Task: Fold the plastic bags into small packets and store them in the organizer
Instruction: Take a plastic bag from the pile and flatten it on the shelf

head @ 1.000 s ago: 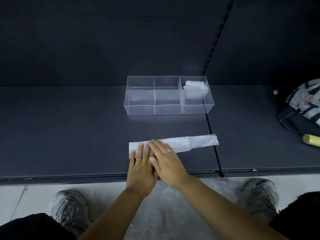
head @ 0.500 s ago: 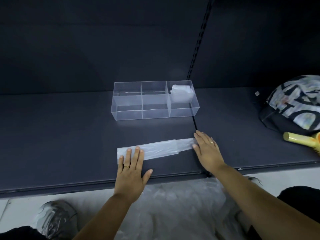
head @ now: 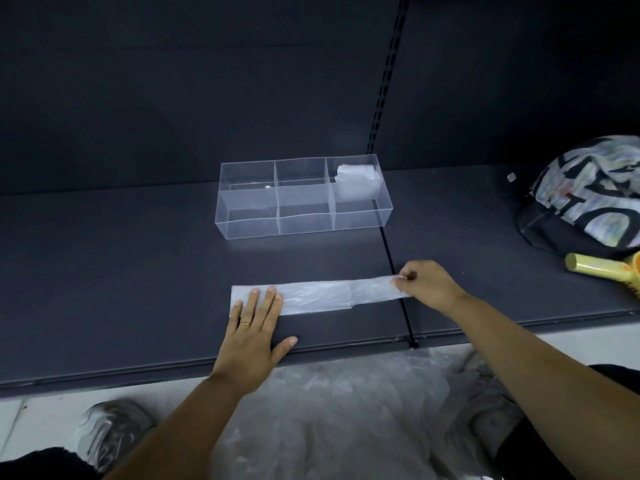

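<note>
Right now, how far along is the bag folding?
Done: one packet sits in the organizer's right end. In hand: a bag lies as a long strip on the shelf; the left hand presses its left end flat, the right hand pinches its right end. Left: fold that strip into a packet, store it, then likely the plastic heaped below the shelf.

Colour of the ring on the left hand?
Gold; thin metal ring on left hand, clearest in head view.
</note>
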